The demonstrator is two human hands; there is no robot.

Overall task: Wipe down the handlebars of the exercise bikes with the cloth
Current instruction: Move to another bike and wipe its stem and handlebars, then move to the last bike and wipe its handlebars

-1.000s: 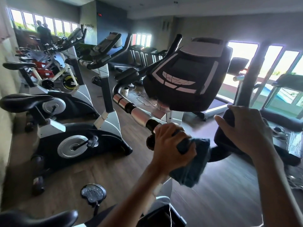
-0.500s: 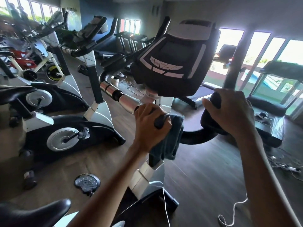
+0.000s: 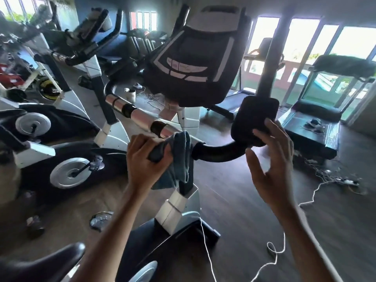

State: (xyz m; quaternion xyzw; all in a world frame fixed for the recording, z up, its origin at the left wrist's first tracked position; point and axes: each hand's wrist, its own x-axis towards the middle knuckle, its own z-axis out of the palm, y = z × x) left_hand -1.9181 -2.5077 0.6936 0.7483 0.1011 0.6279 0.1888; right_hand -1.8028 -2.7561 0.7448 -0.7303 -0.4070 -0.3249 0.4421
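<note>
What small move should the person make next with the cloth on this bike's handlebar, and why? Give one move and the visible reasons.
Probably slide the left hand with the cloth up the handlebar toward the chrome section. The cloth is bunched around the bar just below that bare metal, and the right hand is open beside the black pad, so it holds nothing.

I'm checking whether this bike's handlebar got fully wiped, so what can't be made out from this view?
- Head view: the handlebar section under the left hand and cloth is covered by them.
- Head view: the right-side pad is partly hidden by the right hand, whose fingers are blurred; contact is unclear.
- Head view: the console hides the front of the bars.
- Dirt or wetness on the metal is too small to tell.
</note>
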